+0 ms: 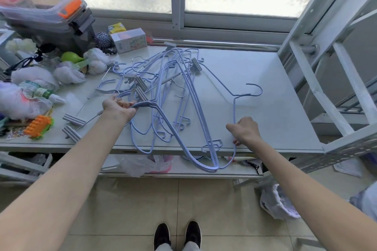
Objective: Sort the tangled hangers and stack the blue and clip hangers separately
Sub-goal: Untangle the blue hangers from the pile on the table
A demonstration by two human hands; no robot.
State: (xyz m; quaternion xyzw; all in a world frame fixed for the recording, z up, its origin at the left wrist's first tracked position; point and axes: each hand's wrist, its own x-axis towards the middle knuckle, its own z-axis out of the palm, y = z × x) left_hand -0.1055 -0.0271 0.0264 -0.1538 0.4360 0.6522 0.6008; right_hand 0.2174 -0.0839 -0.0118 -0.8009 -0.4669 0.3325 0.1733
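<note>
A tangle of blue wire hangers (163, 96) lies across the middle of the white table (265, 79), mixed with metal clip hangers (140, 85) that have grey ribbed clips. My left hand (119, 108) is closed around the necks of a bunch of blue hangers at the pile's left side. My right hand (245, 130) grips the wire of one blue hanger (234, 108) whose hook points right, pulled partly out of the pile. Some hanger ends overhang the table's front edge. Two clip hangers (73, 124) lie apart at the front left.
Clutter fills the table's left end: stacked plastic boxes (40, 10), mesh sponges (69, 73), a bottle (40, 91), an orange toy (39, 126), a small carton (129, 40). A white metal rack (336, 67) stands at the right. Bags lie under the table.
</note>
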